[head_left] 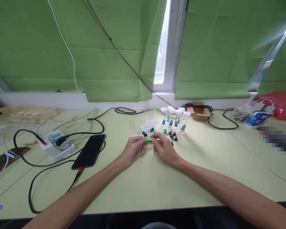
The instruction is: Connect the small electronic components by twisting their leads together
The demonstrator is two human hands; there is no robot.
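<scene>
Between my two hands is a small green piece with dark bits at its ends point(148, 141); its exact kind is too small to tell. My left hand point(132, 149) pinches its left side, with a thin rod sticking out leftward past the fingers. My right hand point(166, 149) is closed at its right end, thumb and index finger together. Just beyond the fingertips lie small blue pieces point(152, 129), another green piece point(165, 130) and several small black pieces point(175, 138). Behind them stand several clear tubes with white caps point(178, 112), blue pieces inside.
White round caps point(149, 123) and uncapped clear tubes point(154, 111) stand behind my hands. An open cardboard box point(199, 113) is at the back. Left are a black phone point(89, 152) on a cable and a power strip point(56, 144). A blue-and-white packet point(257, 119) lies right.
</scene>
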